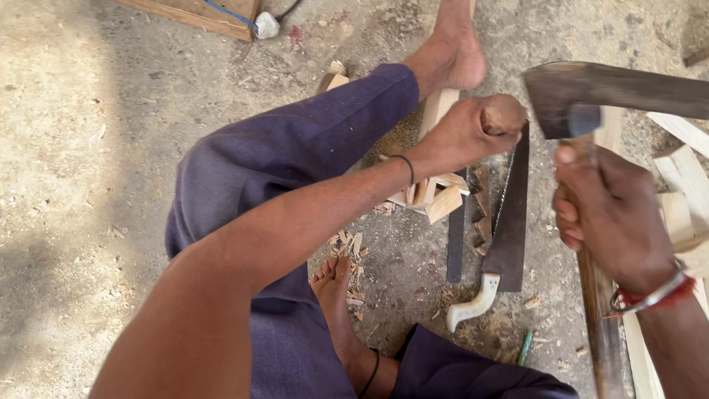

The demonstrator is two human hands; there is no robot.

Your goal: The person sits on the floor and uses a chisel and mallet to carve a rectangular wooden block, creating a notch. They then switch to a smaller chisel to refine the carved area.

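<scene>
While the person sat on the dusty concrete floor [88, 148] w/ legs folded, the left hand [461, 133] was wrapped tight round a short round piece of wood [504, 113], fingers curled shut on it, holding it up on end. That piece sat over a small wooden block [437, 193], prob. so the block took the hit and not the floor. The right hand [607, 214] was closed round the wooden handle of a hatchet [591, 92], fingers snug, gripping close under the dark head; I think that short hold gave more control for small chops. The blade hung just right of the round wood, near but not touching it. A hand saw [506, 222] w/ a pale handle lay flat on the floor below the left hand, and a dark flat metal bar [456, 236] lay just beside it, both near so they were easy to grab. Pale wood planks [683, 185] were stacked at the right edge. Wood chips [351, 247] lay by the bare foot [334, 281]. A green pencil-like stick [524, 347] lay lower down, too small to be sure.
</scene>
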